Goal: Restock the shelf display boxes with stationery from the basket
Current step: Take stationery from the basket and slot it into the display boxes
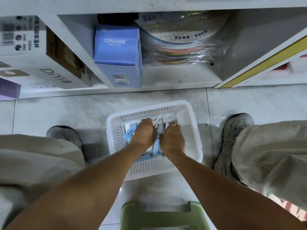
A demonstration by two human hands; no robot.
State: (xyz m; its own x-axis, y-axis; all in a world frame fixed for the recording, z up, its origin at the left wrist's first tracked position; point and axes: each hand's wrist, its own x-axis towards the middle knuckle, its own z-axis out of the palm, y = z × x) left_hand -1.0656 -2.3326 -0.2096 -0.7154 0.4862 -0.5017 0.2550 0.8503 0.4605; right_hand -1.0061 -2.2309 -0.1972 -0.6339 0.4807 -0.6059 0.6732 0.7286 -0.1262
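Both the left hand [144, 133] and right hand [172, 136] are curling each grip around small stationery packets [128, 136] in the white basket [191, 130] on the floor, and an overfull handful is risking spilled packets.

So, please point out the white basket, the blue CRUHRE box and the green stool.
white basket [196, 130]: head view, right rim.
blue CRUHRE box [116, 44]: head view, top face.
green stool [132, 216]: head view, left part of seat.
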